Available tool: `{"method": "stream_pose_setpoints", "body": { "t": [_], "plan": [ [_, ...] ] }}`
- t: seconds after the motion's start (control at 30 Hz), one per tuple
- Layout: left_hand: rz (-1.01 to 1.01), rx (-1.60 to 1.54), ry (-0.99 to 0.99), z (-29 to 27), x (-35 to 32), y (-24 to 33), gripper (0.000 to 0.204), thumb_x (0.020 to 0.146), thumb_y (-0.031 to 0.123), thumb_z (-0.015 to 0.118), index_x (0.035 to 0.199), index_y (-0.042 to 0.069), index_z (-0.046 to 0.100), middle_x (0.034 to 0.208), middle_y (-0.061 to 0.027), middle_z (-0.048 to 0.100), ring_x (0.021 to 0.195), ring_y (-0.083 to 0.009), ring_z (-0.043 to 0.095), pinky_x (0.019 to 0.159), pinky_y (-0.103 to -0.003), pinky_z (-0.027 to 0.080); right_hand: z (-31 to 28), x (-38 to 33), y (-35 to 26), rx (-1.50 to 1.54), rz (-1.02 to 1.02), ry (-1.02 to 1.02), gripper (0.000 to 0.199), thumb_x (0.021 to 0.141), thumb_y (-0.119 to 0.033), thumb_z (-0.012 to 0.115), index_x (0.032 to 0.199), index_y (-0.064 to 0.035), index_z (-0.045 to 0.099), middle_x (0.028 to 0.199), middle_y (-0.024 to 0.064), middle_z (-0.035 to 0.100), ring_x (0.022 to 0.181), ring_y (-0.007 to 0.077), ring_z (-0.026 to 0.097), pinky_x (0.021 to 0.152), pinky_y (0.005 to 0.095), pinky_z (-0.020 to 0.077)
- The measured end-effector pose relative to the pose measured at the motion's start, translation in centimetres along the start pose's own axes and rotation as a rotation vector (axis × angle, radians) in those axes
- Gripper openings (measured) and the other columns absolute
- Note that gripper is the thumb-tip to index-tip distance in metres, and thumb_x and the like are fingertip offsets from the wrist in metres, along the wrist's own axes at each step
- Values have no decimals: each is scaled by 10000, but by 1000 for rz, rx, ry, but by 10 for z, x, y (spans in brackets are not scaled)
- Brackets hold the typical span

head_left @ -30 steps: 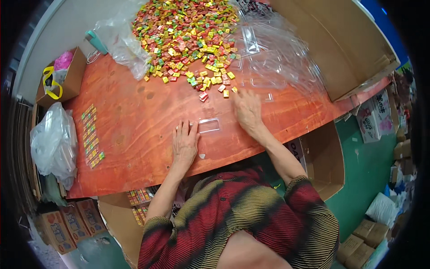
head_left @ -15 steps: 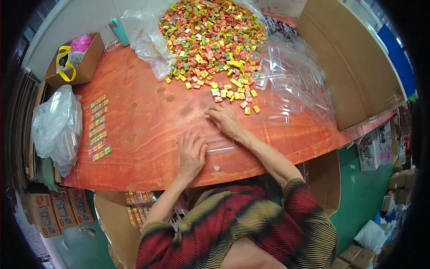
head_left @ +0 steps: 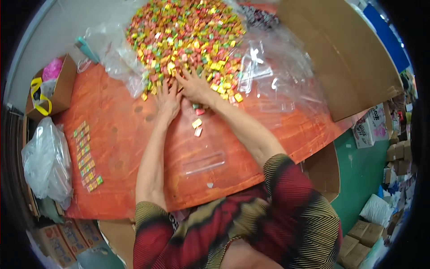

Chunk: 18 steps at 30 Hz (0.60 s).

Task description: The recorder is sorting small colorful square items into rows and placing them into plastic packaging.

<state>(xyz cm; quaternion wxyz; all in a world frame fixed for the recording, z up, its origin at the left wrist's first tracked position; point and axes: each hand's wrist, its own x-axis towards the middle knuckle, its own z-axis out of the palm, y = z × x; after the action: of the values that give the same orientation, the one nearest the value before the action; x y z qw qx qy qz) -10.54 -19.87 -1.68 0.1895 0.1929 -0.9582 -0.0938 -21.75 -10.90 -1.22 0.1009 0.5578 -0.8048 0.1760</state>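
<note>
A heap of small block-shaped wrapped candies (head_left: pixel 188 33), red, yellow, green and orange, covers the far middle of the table. At its near edge my left hand (head_left: pixel 168 102) lies with fingers stretched forward, touching the candies. Close beside it, my right hand (head_left: pixel 195 87) rests on the heap, fingers spread. Neither hand visibly grips a piece, though the fingertips are partly hidden among the candies. A few loose candies (head_left: pixel 197 123) lie nearer me, below the right wrist. Between my forearms and the table's front edge lies a narrow clear plastic tray (head_left: pixel 204 163).
Filled strips of candies (head_left: pixel 85 157) lie in a column on the left of the red table (head_left: pixel 121 148). Clear plastic trays (head_left: pixel 255 71) and film sit right of the heap, beside a tall cardboard panel (head_left: pixel 336 58). A cardboard box (head_left: pixel 67 85) and plastic bag (head_left: pixel 47 161) stand at left.
Both hands have reached forward from the near part of the table to the heap's front edge. The view has shifted, and some front candies now lie apart from the heap.
</note>
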Motion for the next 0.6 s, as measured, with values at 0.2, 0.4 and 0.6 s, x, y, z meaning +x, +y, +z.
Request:
{"method": "stream_pose_setpoints", "body": {
  "t": [0.2,0.4,0.6],
  "plan": [
    [-31,-47,-176,-17,-44,20,437,873,310,475,1267,126,429,1404,-191,214,1242,-431,261,969,-560,266,-11,-46,-1,198,-180,-33,397,816,-297,533,1177,-147,468,1202,114,459,1153,339,396,896,530,319],
    [-35,-131,-152,-39,-98,51,445,868,260,492,1283,122,409,1403,-185,227,1262,-431,231,1009,-550,205,-53,-100,-6,200,-148,-82,409,818,-250,551,1195,-113,473,1257,113,425,1171,309,383,945,523,277],
    [-113,-22,-29,-58,-192,98,536,816,268,558,1289,76,394,1367,-212,269,1261,-417,228,989,-582,191,-86,-182,-14,248,35,10,362,810,-157,569,1163,-99,518,1261,122,445,1219,314,357,998,537,213]
  ]
}}
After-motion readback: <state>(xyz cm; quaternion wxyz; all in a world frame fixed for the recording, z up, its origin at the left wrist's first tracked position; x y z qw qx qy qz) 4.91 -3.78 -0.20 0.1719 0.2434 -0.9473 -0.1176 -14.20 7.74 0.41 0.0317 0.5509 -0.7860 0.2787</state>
